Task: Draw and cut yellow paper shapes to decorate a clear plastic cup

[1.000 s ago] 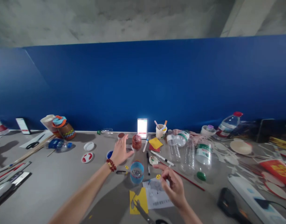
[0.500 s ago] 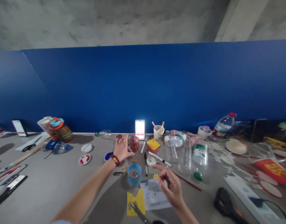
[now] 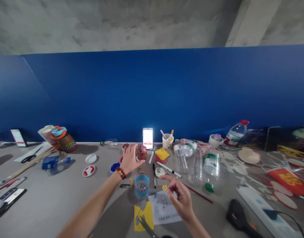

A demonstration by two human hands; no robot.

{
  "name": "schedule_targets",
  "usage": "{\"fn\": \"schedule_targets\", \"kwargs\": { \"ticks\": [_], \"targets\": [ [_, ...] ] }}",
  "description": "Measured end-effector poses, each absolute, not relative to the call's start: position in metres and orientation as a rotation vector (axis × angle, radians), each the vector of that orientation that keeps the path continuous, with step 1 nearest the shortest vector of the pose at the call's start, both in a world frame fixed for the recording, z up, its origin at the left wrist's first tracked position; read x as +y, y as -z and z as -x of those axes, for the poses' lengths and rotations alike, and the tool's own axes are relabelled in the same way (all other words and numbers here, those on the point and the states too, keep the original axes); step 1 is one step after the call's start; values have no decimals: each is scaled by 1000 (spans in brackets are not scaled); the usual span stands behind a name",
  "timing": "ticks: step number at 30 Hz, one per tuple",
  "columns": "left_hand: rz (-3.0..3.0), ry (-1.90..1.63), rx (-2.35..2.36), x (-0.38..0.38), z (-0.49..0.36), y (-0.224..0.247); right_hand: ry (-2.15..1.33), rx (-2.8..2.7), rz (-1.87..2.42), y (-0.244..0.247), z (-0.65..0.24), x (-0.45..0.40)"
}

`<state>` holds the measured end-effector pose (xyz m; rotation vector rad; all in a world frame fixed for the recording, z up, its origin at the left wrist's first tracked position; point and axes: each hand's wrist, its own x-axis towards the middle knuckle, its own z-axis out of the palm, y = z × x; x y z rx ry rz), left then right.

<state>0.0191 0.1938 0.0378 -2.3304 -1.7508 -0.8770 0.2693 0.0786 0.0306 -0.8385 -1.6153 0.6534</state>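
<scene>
My left hand [image 3: 130, 158] reaches out over the table, thumb and fingers spread. It is close to the left side of a dark red jar [image 3: 142, 153]; whether the thumb touches it I cannot tell. My right hand [image 3: 180, 196] hovers at the lower middle, index finger stretched out, thumb apart and the other fingers curled. By its fingertips are a small yellow smiley piece [image 3: 164, 187] and a printed white sheet [image 3: 164, 210]. Between the hands stands a blue-tinted clear cup [image 3: 141, 186]. Scissors [image 3: 147, 226] lie across a cut yellow paper sheet [image 3: 143, 211].
Clear plastic bottles [image 3: 198, 165] lie to the right, with a power strip [image 3: 262, 208] and a black-handled tool [image 3: 237, 216]. A lit phone [image 3: 148, 138] leans against the blue partition [image 3: 147, 92]. Left are a brown jar [image 3: 67, 143], a bottle [image 3: 56, 163] and paint lids [image 3: 89, 171].
My left hand has shifted slightly, its fingers now closer to the red jar. My right hand keeps its pose. The whole view has moved a little.
</scene>
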Motion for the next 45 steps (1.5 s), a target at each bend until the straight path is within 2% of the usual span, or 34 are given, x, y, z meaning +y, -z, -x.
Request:
{"fn": "schedule_targets", "kwargs": {
  "ticks": [6, 15, 45],
  "targets": [
    [2420, 874, -1557, 188, -18, -61, -671, -1615, 843, -27, -269, 79],
    [2465, 863, -1487, 201, -17, -68, -675, -1596, 838, -29, -269, 80],
    [2551, 911, -1487, 213, -18, -65, -718, -1593, 830, -28, -270, 80]
  ]
}}
